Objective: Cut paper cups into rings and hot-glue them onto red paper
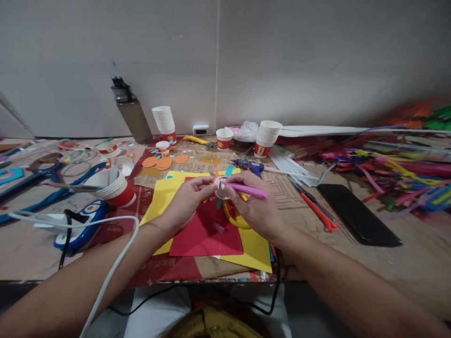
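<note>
Both of my hands meet above the red paper (207,230), which lies over yellow paper sheets (255,251). The fingers of my left hand (188,199) pinch the edge of a small round white piece (221,190) with orange and teal strips sticking out around it. My right hand (259,206) is closed on a thick pink pen-shaped stick (252,190), and its fingertips touch the round piece's other side. A yellow looped handle (230,217) shows beneath the right hand; whether that hand holds it too, I cannot tell.
Orange paper discs (164,163), a glue gun (254,167) and stacked paper cups (268,136) lie beyond. On the right are a red cutter (319,211), a black phone (359,213) and colourful strips (405,173). A white cable (120,253) crosses my left forearm.
</note>
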